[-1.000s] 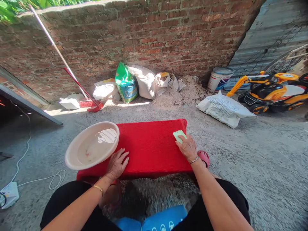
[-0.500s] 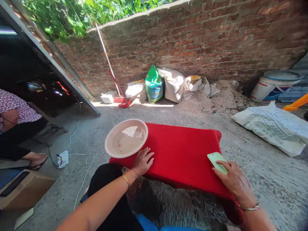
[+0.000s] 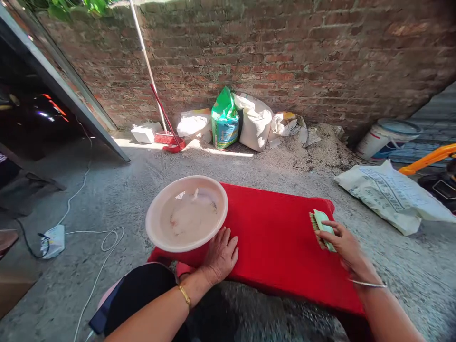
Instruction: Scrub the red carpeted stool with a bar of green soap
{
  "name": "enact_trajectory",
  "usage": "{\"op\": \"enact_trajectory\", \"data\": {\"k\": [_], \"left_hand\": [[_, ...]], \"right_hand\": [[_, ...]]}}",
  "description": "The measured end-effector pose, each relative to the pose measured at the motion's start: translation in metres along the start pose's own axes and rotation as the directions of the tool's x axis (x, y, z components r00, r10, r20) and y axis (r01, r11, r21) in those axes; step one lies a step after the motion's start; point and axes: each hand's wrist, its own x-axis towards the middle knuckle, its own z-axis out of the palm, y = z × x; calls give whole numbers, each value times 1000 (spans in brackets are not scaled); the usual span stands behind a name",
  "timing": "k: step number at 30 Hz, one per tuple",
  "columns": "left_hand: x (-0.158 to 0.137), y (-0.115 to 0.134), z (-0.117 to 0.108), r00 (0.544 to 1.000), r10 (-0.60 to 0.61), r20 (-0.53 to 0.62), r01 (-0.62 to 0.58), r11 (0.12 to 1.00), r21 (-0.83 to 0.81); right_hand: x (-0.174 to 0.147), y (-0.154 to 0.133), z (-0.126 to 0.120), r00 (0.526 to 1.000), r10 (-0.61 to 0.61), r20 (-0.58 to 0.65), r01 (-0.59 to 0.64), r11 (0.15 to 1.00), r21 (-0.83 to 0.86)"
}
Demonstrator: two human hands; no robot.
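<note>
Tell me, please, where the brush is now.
In the head view, the brush is right of centre, in the right hand, near the right end of the cloth.

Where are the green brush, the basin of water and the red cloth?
Green brush (image 3: 321, 218): head view, on its back, above the fingers gripping it.
Basin (image 3: 158, 216): head view, on its inner wall, left side.
Red cloth (image 3: 276, 237): head view, on its bare upper surface.
</note>
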Motion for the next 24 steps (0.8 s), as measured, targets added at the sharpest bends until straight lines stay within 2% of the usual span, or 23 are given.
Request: {"op": "enact_trajectory", "data": {"k": [2, 5, 9, 11, 13, 16, 18, 21, 24], "left_hand": [[4, 7, 0, 995, -36, 94, 33, 999, 33], [11, 14, -2, 974, -31, 226, 19, 998, 57], [16, 11, -8, 961, -2, 276, -7, 999, 34], [17, 8, -10, 964, 24, 264, -38, 998, 47], [17, 6, -9, 968, 56, 245, -78, 994, 78], [16, 5, -4, 974, 88, 211, -115, 986, 121], [14, 5, -1, 977, 96, 190, -124, 982, 141], [12, 6, 4, 980, 93, 174, -122, 980, 159], [11, 8, 6, 983, 84, 164, -111, 981, 162]], "right_hand": [[12, -33, 45, 995, -71, 65, 75, 995, -66], [22, -84, 120, 969, -206, 140, 238, 929, -285], [21, -132, 214, 886, -338, 317, 451, 785, -424], [18, -145, 247, 852, -351, 389, 515, 698, -497], [18, -151, 264, 830, -359, 428, 555, 607, -568], [26, -147, 257, 786, -393, 477, 617, 469, -632], [40, -138, 229, 805, -369, 464, 590, 420, -690], [68, -115, 160, 908, -260, 328, 413, 427, -804], [89, -90, 79, 966, -184, 180, 245, 442, -863]]}}
